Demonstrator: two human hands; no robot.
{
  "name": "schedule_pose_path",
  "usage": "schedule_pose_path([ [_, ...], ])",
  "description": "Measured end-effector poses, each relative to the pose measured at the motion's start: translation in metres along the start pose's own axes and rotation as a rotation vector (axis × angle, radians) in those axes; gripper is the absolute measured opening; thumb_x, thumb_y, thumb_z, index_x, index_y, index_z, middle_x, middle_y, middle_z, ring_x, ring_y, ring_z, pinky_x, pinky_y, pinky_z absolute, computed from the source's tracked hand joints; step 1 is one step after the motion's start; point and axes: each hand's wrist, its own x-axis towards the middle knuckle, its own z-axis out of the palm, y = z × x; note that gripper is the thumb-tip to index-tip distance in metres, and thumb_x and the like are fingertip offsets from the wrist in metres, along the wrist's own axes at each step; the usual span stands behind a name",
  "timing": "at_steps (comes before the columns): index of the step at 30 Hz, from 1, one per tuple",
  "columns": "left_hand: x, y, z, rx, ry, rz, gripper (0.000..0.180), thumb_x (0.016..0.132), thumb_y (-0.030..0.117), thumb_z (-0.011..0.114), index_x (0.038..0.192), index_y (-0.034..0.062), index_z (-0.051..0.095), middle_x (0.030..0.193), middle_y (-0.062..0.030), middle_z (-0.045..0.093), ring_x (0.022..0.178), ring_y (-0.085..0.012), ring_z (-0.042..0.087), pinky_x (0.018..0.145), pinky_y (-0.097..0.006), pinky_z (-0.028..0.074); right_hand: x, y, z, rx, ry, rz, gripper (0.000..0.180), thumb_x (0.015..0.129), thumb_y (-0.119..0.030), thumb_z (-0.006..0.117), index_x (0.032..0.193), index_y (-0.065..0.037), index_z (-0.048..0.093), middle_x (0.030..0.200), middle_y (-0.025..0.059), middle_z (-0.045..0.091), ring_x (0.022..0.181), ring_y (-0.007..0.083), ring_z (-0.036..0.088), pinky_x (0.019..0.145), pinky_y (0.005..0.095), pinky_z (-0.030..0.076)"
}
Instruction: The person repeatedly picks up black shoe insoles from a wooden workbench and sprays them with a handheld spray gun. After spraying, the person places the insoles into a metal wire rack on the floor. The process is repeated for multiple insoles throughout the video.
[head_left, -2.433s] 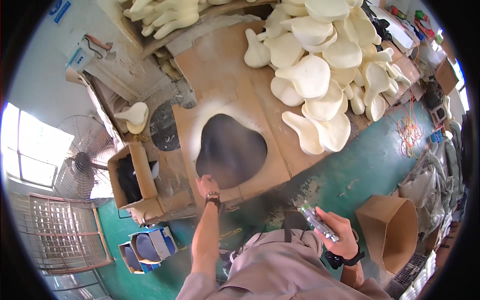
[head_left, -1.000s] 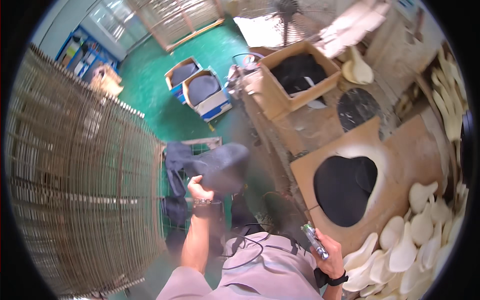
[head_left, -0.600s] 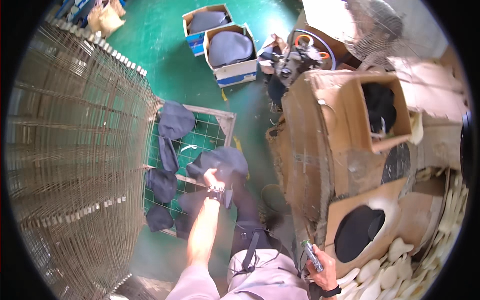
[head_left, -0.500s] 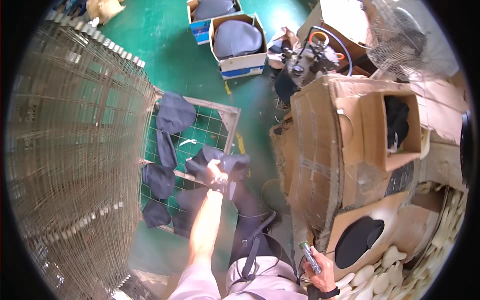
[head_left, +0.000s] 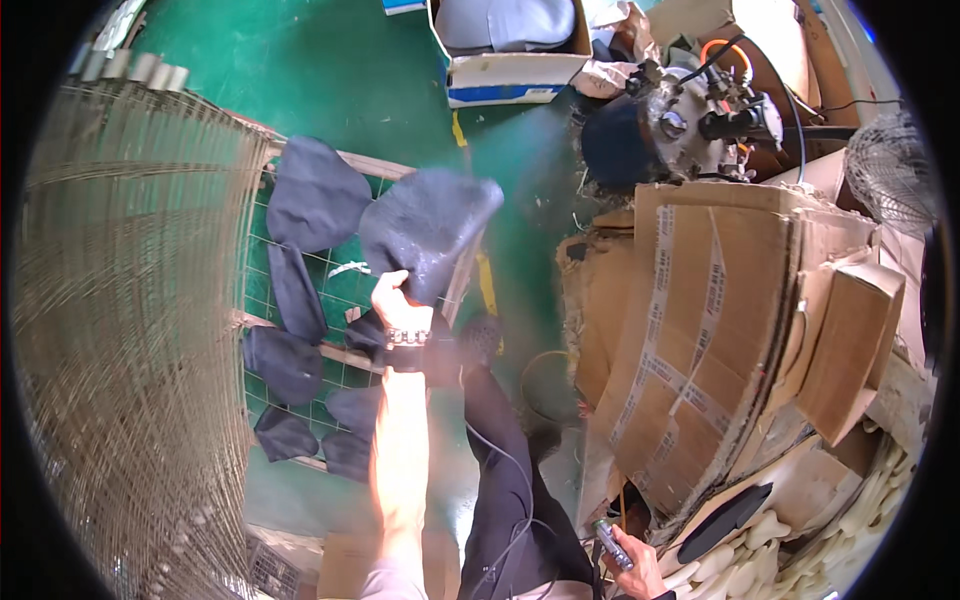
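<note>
My left hand (head_left: 400, 306) is closed on the near edge of a dark grey, rounded sheet piece (head_left: 425, 225), which looks like fabric or soft leather. The piece is raised over a wire-grid rack (head_left: 385, 168) on the floor. Several similar pieces lie on that grid: a large rounded one (head_left: 318, 195) at the far left, a narrow folded one (head_left: 295, 295) below it, and smaller ones (head_left: 283, 365) nearer me. Low on the right, my right hand (head_left: 640, 572) grips a small silver cylinder with a greenish end (head_left: 612, 545); its exact kind is unclear.
Tall stacked wire racks (head_left: 140, 300) line the left side. Ahead, an open box (head_left: 515, 80) holds grey pieces. A machine with hoses (head_left: 690, 125) stands far right, beside a wire-guarded fan (head_left: 895, 170). A big cardboard box (head_left: 690, 330) and cream-coloured forms (head_left: 765, 560) fill the right.
My left hand has moved away from me and lifted the grey piece, which now hangs spread rather than crumpled. The view has shifted. My right hand still grips the silver cylinder.
</note>
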Motion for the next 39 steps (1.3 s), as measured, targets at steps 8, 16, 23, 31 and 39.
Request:
schedule_pose_path([
  [8, 0.073, -0.14, -0.029, -0.56, 0.278, -0.745, 0.049, 0.088, 0.032, 0.068, 0.122, -0.0024, 0.06, 0.12, -0.0166, 0.067, 0.111, -0.0283, 0.063, 0.1, -0.041, 0.05, 0.029, 0.029, 0.039, -0.131, 0.044, 0.02, 0.05, 0.089, -0.005, 0.064, 0.138, 0.005, 0.057, 0.128, 0.0274, 0.066, 0.122, 0.0414, 0.062, 0.104, 0.0407, 0.048],
  [16, -0.051, -0.115, -0.138, 0.341, -0.175, -0.226, 0.058, 0.09, 0.019, 0.075, 0.142, 0.0045, 0.055, 0.125, -0.0161, 0.065, 0.111, -0.0266, 0.064, 0.097, -0.039, 0.053, 0.033, -0.004, 0.032, -0.053, 0.104, -0.233, 0.055, 0.079, -0.002, 0.073, 0.132, 0.005, 0.06, 0.091, 0.0206, 0.068, 0.082, 0.0353, 0.07, 0.077, 0.0374, 0.055],
  [23, -0.16, 0.097, -0.195, 0.729, 0.065, 0.272, 0.048, 0.082, 0.007, 0.069, 0.129, 0.0052, 0.063, 0.128, -0.015, 0.058, 0.119, -0.0339, 0.057, 0.105, -0.045, 0.046, -0.008, 0.088, 0.053, 0.025, 0.175, -0.276, 0.05, 0.082, -0.007, 0.07, 0.13, 0.006, 0.06, 0.087, 0.0159, 0.067, 0.076, 0.0266, 0.067, 0.069, 0.0361, 0.053],
  [31, -0.186, 0.239, -0.272, 1.008, 0.553, 0.657, 0.048, 0.08, 0.005, 0.071, 0.127, 0.0061, 0.061, 0.138, -0.0207, 0.049, 0.129, -0.0411, 0.048, 0.11, -0.052, 0.039, -0.079, 0.088, 0.033, -0.1, 0.123, -0.309, 0.057, 0.077, -0.002, 0.067, 0.133, 0.007, 0.059, 0.102, 0.0275, 0.069, 0.09, 0.0356, 0.069, 0.081, 0.0409, 0.053],
  [39, -0.149, 0.2, -0.294, 1.347, 0.57, 0.366, 0.05, 0.08, 0.013, 0.067, 0.129, 0.0026, 0.061, 0.165, -0.0247, 0.017, 0.152, -0.0505, 0.014, 0.112, -0.062, 0.036, -0.096, 0.124, 0.033, -0.19, 0.228, -0.446, 0.055, 0.08, -0.005, 0.071, 0.133, 0.004, 0.059, 0.107, 0.0281, 0.069, 0.1, 0.0435, 0.069, 0.087, 0.0452, 0.054],
])
